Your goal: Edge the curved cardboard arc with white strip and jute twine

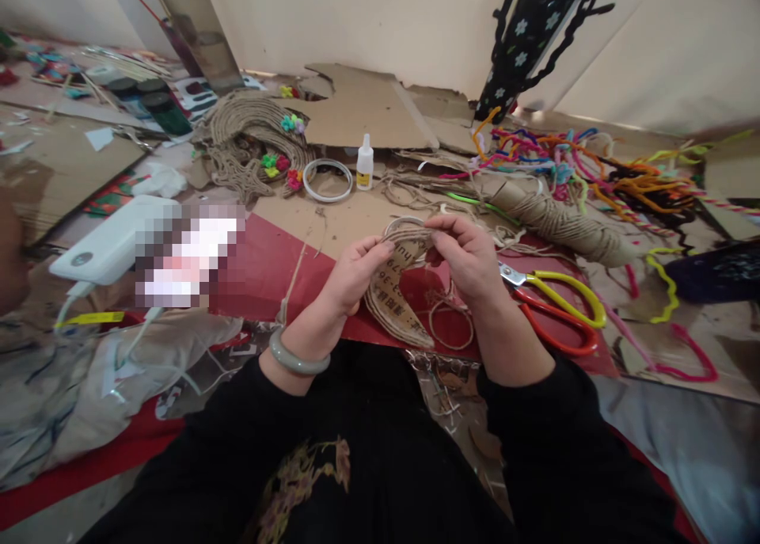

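Between my hands is a crescent-shaped piece of printed cardboard (387, 294) with twine laid along its outer curve. My left hand (355, 273) pinches its upper left edge. At the top right, the closed fingertips of my right hand (466, 255) hold the twine (412, 233) against the cardboard. A loose loop of twine hangs below my right hand over the red board (267, 271). Scissors (555, 310) with one yellow and one red handle lie just right of my right wrist. A small white glue bottle (364, 164) stands beyond my hands, beside a roll of tape (328, 181).
A twine-covered crescent (252, 120) with small coloured flowers lies at the back left. A thick twine spool (558, 219) and tangled coloured pipe cleaners (617, 172) fill the right. At left are a white power bank (112, 239), dark jars (163, 104) and a tall bottle (199, 33).
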Motion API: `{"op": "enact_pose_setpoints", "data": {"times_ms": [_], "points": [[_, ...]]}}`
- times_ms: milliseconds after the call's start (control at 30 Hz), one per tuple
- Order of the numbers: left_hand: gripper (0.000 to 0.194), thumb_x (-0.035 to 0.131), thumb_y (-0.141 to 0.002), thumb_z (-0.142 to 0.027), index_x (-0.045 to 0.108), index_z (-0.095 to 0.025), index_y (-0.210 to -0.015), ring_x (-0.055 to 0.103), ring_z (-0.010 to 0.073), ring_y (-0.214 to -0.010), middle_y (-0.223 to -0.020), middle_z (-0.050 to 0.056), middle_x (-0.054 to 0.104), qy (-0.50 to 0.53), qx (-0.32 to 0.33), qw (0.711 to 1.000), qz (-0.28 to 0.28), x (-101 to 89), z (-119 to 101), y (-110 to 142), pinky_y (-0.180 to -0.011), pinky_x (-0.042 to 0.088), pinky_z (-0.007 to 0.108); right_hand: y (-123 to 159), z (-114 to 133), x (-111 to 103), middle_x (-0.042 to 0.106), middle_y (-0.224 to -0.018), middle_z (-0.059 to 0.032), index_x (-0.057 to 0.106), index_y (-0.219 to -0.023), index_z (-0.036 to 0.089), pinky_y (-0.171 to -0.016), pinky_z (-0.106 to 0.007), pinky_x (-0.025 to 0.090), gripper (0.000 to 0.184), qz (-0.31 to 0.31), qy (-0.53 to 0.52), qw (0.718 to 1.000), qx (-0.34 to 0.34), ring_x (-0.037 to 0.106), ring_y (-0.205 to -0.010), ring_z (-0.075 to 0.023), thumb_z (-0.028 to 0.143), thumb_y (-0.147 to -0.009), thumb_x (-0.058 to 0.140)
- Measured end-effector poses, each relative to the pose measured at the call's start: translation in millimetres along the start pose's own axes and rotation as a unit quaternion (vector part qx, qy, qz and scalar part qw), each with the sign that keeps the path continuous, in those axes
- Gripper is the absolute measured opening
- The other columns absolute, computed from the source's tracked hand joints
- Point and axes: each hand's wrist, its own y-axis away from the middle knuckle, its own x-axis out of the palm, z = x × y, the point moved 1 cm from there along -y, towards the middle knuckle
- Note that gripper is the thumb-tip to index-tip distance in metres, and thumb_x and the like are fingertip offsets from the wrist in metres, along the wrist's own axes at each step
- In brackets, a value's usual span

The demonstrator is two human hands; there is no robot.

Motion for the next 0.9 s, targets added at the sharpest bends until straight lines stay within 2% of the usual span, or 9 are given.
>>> {"op": "enact_pose_setpoints", "data": {"times_ms": [100,233,367,533,600,733,900], "points": [[0.02,0.071,-0.067,-0.033,0.065,-0.016,-0.074,0.058,0.0099,-0.06,-0.062,-0.002,0.064,0.002,0.009,1.0,-0.023,-0.3,0.4,-1.1,-0.061,0.046,0.022,-1.3,2.6,-3.6,0.056,-0.059,0.0046,0.061,-0.085,0.019,-0.047,-0.022,0.042,0.016,-0.027,-0.019,0.999,0.001,0.051,-0.048,-0.0074,0.032,-0.074,0.06],[0.018,0.071,-0.067,-0.032,0.065,-0.016,-0.073,0.057,0.0088,-0.059,-0.061,-0.002,0.063,-0.011,0.004,1.0,-0.024,-1.3,1.7,-1.7,-0.059,0.044,0.02,-2.4,5.3,-6.5,0.057,-0.064,0.0028,0.063,-0.08,0.019,-0.048,-0.022,0.044,0.02,-0.001,0.002,1.0,0.002,0.051,-0.051,-0.0069,0.038,-0.075,0.062],[0.02,0.072,-0.068,-0.034,0.065,-0.015,-0.072,0.054,0.0077,-0.056,-0.061,-0.002,0.063,-0.029,-0.002,0.999,-0.018,-2.1,2.7,-0.9,-0.055,0.042,0.02,-3.2,1.7,-6.1,0.057,-0.063,0.003,0.066,-0.081,0.017,-0.049,-0.022,0.042,0.018,0.02,0.035,0.999,0.005,0.048,-0.053,-0.0071,0.032,-0.071,0.065],[0.02,0.071,-0.068,-0.034,0.065,-0.017,-0.072,0.055,0.0082,-0.057,-0.062,-0.002,0.063,-0.012,0.016,1.0,-0.02,-0.6,0.9,-0.8,-0.059,0.045,0.021,-3.9,-2.0,-7.5,0.061,-0.071,0.0014,0.064,-0.083,0.02,-0.053,-0.025,0.047,0.017,-0.043,-0.005,0.999,0.028,0.052,-0.055,-0.0088,0.032,-0.072,0.063],[0.019,0.071,-0.068,-0.034,0.065,-0.017,-0.073,0.055,0.0089,-0.058,-0.062,-0.002,0.063,-0.014,0.02,0.999,-0.027,-0.6,0.5,-1.2,-0.06,0.046,0.022,-5.1,-1.4,-11.1,0.061,-0.072,0.0013,0.064,-0.081,0.02,-0.054,-0.025,0.047,0.015,-0.046,-0.012,0.998,0.03,0.053,-0.058,-0.0097,0.032,-0.071,0.063],[0.02,0.069,-0.069,-0.035,0.066,-0.016,-0.074,0.055,0.0094,-0.06,-0.063,-0.002,0.062,-0.057,0.013,0.998,-0.016,-3.2,2.3,-1.6,-0.059,0.043,0.022,-7.3,4.3,-22.2,0.06,-0.066,0.001,0.065,-0.071,0.019,-0.052,-0.024,0.04,0.014,-0.007,-0.008,0.999,0.033,0.051,-0.058,-0.0094,0.033,-0.069,0.065],[0.019,0.067,-0.071,-0.033,0.065,-0.014,-0.072,0.052,0.0083,-0.059,-0.061,-0.002,0.059,-0.123,0.003,0.992,0.023,-4.9,3.8,-0.7,-0.058,0.04,0.021,-4.7,13.0,-27.1,0.055,-0.055,0.0031,0.067,-0.077,0.016,-0.043,-0.022,0.029,0.017,0.093,0.031,0.991,0.095,0.041,-0.046,-0.0067,0.031,-0.068,0.065]]}}
